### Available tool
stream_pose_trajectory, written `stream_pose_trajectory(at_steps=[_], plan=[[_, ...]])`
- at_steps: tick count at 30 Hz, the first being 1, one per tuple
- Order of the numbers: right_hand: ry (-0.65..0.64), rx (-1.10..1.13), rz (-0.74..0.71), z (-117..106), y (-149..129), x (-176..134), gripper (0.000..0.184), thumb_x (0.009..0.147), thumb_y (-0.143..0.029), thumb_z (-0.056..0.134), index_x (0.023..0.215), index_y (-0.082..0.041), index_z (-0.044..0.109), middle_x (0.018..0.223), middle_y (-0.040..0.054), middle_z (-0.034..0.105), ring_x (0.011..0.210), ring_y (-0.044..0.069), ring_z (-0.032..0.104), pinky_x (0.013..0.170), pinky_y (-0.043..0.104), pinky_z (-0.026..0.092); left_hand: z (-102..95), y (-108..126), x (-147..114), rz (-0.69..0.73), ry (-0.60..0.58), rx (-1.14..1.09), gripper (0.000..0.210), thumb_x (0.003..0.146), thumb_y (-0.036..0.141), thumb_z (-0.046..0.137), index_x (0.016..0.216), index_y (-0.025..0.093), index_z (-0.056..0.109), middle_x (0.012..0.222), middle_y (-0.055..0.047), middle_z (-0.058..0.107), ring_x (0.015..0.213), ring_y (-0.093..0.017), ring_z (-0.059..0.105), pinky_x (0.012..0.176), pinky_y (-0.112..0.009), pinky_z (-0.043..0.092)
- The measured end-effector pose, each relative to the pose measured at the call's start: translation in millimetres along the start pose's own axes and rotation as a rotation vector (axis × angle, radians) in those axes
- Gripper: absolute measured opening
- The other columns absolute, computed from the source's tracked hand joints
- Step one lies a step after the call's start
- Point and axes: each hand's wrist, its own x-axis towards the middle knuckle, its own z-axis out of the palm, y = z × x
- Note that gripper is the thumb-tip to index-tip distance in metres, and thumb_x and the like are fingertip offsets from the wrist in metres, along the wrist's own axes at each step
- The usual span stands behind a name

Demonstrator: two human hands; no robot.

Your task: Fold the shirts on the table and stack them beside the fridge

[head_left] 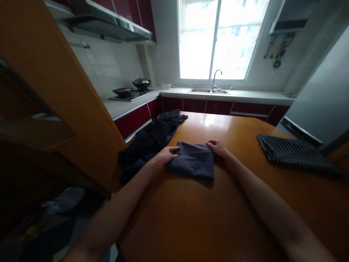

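A dark grey-blue folded garment lies flat on the wooden table in front of me, folded into a small rectangle. My left hand is at its left edge, thumb and fingers pinching the cloth near the upper left corner. At the upper right corner, my right hand has its fingertips closed on the fabric's edge. Just beyond my left hand is a loose heap of dark clothes, black and navy. Which kind of garment the folded piece is, I cannot tell.
A black striped folded cloth lies on the right of the wooden table. Beyond the table runs a counter with a sink and a stove holding pans. A wooden partition stands at left, a fridge at right.
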Motion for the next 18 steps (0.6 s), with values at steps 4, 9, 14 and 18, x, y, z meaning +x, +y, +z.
stream_pose_trajectory(at_steps=[4, 9, 14, 18], plan=[[0.022, -0.012, 0.002, 0, 5, 3, 0.022, 0.084, -0.031, 0.062, 0.084, -0.016, 0.077, 0.083, 0.0071, 0.078, 0.075, 0.019, 0.069, 0.067, 0.025, 0.050, -1.0, 0, 0, 0.022, -0.044, 0.082, 0.065, 0.069, 0.008, 0.077, 0.132, 0.020, 0.067, 0.139, -0.010, 0.063, 0.125, -0.027, 0.062, 0.104, -0.033, 0.050], [0.068, -0.020, 0.016, 0, 13, 5, 0.020, 0.081, -0.031, 0.065, 0.086, -0.015, 0.076, 0.080, 0.0087, 0.078, 0.070, 0.019, 0.070, 0.063, 0.026, 0.050, -14.7, 1, -4, -0.007, -0.115, 0.306, 0.071, 0.074, 0.014, 0.074, 0.143, 0.020, 0.057, 0.131, -0.009, 0.068, 0.109, -0.024, 0.069, 0.094, -0.031, 0.054], [0.100, -0.032, 0.026, 4, 16, 6, 0.019, 0.080, -0.031, 0.066, 0.085, -0.015, 0.076, 0.077, 0.0085, 0.077, 0.066, 0.018, 0.069, 0.057, 0.025, 0.048, -8.2, 8, 6, 0.262, 0.079, 0.831, 0.053, 0.080, 0.022, 0.069, 0.133, 0.018, 0.067, 0.129, -0.010, 0.061, 0.118, -0.027, 0.063, 0.107, -0.032, 0.046], [0.105, -0.060, 0.023, 4, 13, 5, 0.021, 0.081, -0.032, 0.066, 0.087, -0.015, 0.075, 0.079, 0.0088, 0.078, 0.069, 0.019, 0.070, 0.058, 0.025, 0.049, 45.9, 20, 26, 0.677, 0.039, 0.944, 0.046, 0.099, 0.025, 0.046, 0.142, 0.013, 0.057, 0.140, -0.013, 0.056, 0.131, -0.022, 0.053, 0.115, -0.030, 0.036]])
